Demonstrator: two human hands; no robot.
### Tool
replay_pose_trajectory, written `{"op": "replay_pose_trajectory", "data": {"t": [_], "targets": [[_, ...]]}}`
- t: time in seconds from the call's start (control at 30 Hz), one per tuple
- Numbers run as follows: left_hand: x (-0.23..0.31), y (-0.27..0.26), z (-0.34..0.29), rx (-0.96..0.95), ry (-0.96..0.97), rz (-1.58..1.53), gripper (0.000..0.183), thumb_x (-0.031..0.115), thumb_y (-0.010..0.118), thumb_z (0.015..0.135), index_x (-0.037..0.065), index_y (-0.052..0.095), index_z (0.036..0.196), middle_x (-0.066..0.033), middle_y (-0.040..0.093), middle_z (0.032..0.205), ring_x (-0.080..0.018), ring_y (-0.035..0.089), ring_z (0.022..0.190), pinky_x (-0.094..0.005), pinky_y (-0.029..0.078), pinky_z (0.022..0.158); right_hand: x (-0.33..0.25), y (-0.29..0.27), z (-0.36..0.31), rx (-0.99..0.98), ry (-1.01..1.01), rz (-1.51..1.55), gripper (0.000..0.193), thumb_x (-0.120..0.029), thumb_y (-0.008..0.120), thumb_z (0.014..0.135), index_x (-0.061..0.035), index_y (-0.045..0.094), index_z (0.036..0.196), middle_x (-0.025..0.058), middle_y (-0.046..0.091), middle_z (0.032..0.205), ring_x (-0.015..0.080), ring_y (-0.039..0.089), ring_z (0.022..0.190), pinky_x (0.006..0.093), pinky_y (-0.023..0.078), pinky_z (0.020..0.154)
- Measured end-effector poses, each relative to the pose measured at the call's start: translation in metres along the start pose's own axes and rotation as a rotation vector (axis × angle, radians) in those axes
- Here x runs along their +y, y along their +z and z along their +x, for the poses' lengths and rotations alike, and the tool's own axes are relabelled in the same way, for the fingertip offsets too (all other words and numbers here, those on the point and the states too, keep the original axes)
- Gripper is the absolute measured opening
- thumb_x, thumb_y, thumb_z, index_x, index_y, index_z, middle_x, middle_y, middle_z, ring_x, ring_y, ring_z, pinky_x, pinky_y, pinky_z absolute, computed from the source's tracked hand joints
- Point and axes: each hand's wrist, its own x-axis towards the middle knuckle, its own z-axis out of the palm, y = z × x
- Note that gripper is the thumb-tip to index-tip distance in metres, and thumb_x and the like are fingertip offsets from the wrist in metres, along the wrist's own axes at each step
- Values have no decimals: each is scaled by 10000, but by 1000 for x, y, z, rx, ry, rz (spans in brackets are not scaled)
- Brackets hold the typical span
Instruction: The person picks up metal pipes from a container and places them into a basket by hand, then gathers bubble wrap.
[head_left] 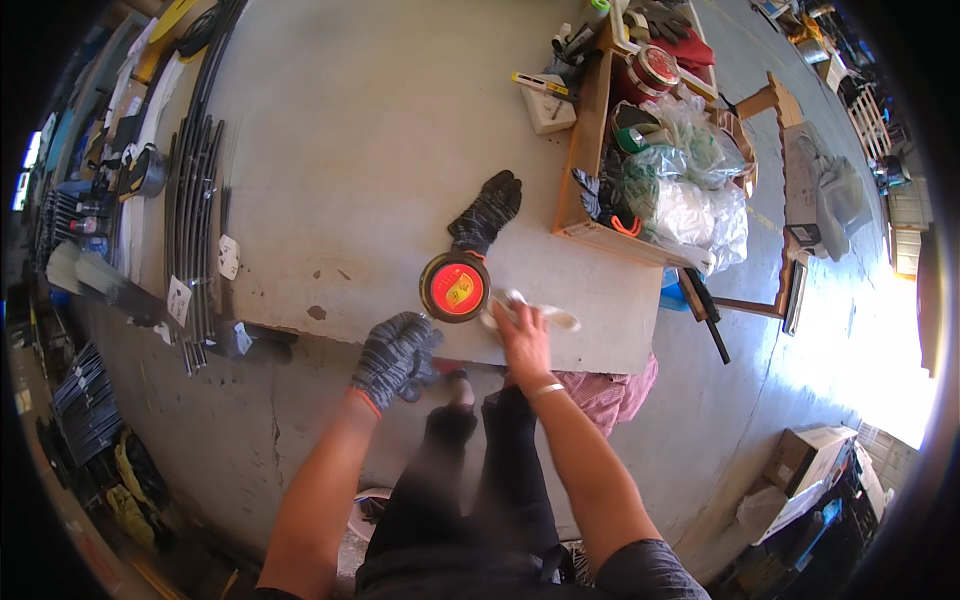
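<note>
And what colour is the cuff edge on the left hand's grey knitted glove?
Orange-red cuff edge, best seen in the head view.

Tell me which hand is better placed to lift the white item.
Probably the right hand: it is bare and touches the white item, while the gloved left hand is farther away, left of the round object.

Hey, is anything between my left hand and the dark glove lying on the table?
Yes: the round black disc with a red-and-yellow centre lies on the table between your gloved left hand and the dark glove, by the glove's wrist end.
</note>
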Motion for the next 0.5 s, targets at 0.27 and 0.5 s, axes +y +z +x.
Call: {"op": "replay_pose_trajectory", "data": {"t": [0.27, 0.5], "targets": [[1, 23, 7, -37, 27, -23, 217, 199, 551, 917, 52, 511, 762, -48, 494, 528, -149, 486, 452, -386, 538, 750, 127, 6, 34, 476, 559, 141, 305, -84, 522, 829, -53, 572, 1128, 179, 523, 1056, 326, 501, 974, 440, 411, 836], [-13, 56, 32, -50, -14, 106, 183, 191, 547, 919, 20, 565, 856, -107, 614, 721, -148, 516, 503, -336, 500, 489, 90, -18, 34, 91, -433, -109, 366, -95, 520, 781, -147, 584, 1137, 105, 528, 1164, 270, 504, 1053, 442, 395, 903]]}}
